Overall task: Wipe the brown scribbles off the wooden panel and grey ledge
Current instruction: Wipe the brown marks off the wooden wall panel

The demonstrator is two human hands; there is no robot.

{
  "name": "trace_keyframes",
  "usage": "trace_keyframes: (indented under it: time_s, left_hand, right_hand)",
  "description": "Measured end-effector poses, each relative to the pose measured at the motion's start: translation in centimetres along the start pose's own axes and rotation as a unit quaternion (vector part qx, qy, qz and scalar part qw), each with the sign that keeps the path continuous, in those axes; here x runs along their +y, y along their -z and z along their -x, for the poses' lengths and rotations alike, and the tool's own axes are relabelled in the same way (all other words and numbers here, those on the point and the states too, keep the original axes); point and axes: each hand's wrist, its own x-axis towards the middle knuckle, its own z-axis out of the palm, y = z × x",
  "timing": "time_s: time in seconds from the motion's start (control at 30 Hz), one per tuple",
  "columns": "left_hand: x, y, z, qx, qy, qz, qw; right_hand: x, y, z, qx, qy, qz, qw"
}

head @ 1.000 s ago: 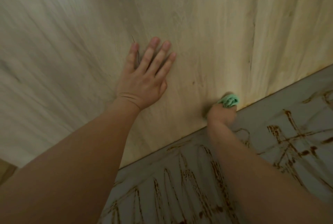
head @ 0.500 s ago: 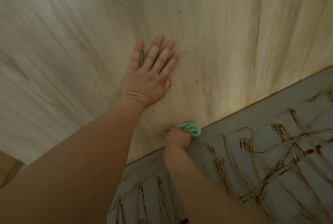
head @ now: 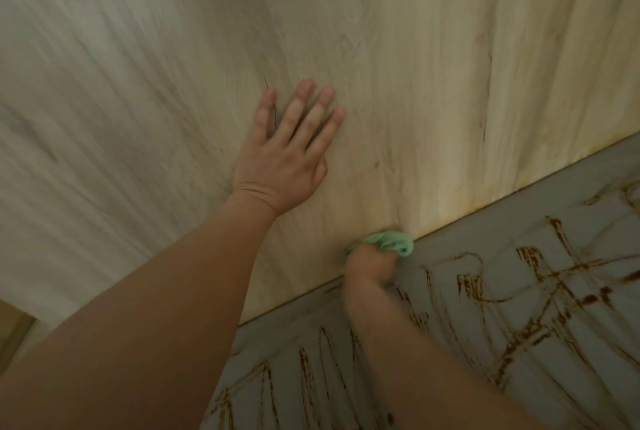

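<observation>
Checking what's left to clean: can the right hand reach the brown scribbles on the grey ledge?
Probably yes: the right hand, gripping the green cloth, sits at the grey ledge, brown scribbles beside it, nothing between.

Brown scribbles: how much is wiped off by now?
The wooden panel looks almost clean. The right hand grips a green cloth at the seam between panel and grey ledge, while the left hand rests flat on the panel. Brown scribbles cover the ledge, all left to wipe.

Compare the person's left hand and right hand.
The left hand lies flat, fingers straight, on the pale wooden panel; the right hand grips a bunched green cloth. The left sits higher; the right is at the seam with the scribbled grey ledge. Both are bare.
</observation>
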Motion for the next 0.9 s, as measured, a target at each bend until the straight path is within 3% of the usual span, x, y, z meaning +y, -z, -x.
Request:
trace_keyframes:
  time_s: [0.07, 0.1, 0.13, 0.2, 0.27, 0.33, 0.37, 0.43, 0.53, 0.63, 0.7, 0.9]
  left_hand:
    - [0.0, 0.1, -0.3, -0.001, 0.0, 0.003, 1.0]
    - [-0.1, 0.2, -0.3, -0.003, 0.0, 0.005, 1.0]
    - [-0.1, 0.2, -0.3, -0.004, -0.001, 0.005, 1.0]
    - [-0.1, 0.2, 0.2, -0.006, -0.004, 0.006, 1.0]
    - [0.1, 0.2, 0.5, -0.004, -0.003, 0.006, 1.0]
    - [0.0, 0.1, 0.4, -0.003, -0.005, 0.008, 1.0]
    - [-0.1, -0.1, 0.4, -0.002, -0.007, 0.006, 1.0]
    - [-0.2, -0.3, 0.4, 0.0, -0.009, 0.001, 1.0]
    - [-0.2, -0.3, 0.3, 0.002, -0.011, -0.001, 1.0]
    - [-0.5, -0.2, 0.2, 0.017, -0.003, 0.001, 1.0]
    - [-0.4, -0.1, 0.1, 0.025, 0.0, 0.004, 1.0]
    - [0.0, -0.3, 0.1, 0.018, -0.008, 0.005, 1.0]
  right_hand:
    - [2.2, -2.1, 1.2, -0.031, -0.114, -0.004, 0.993]
    - [2.8, -2.7, 2.7, -0.025, -0.127, 0.05, 0.99]
    - [2.8, -2.9, 3.3, -0.031, -0.035, 0.206, 0.977]
    - [1.2, -3.2, 1.8, -0.075, 0.034, 0.407, 0.91]
    - [-1.8, -2.5, -1.7, -0.07, 0.063, 0.433, 0.896]
    - [-5.9, -1.1, -4.8, -0.051, 0.041, 0.347, 0.936]
    - [-7.9, -0.4, -5.3, -0.041, 0.019, 0.236, 0.971]
    - [-10.6, 0.1, -6.6, -0.004, 0.092, 0.139, 0.986]
    - [-10.1, -1.8, -4.0, 0.037, 0.273, 0.135, 0.952]
    - [-6.4, -2.9, -1.0, -0.011, 0.395, 0.164, 0.904]
    - [-6.5, -2.2, -1.8, -0.023, 0.375, 0.162, 0.912]
    - [-14.1, 2.7, -9.9, 0.084, 0.302, 0.124, 0.942]
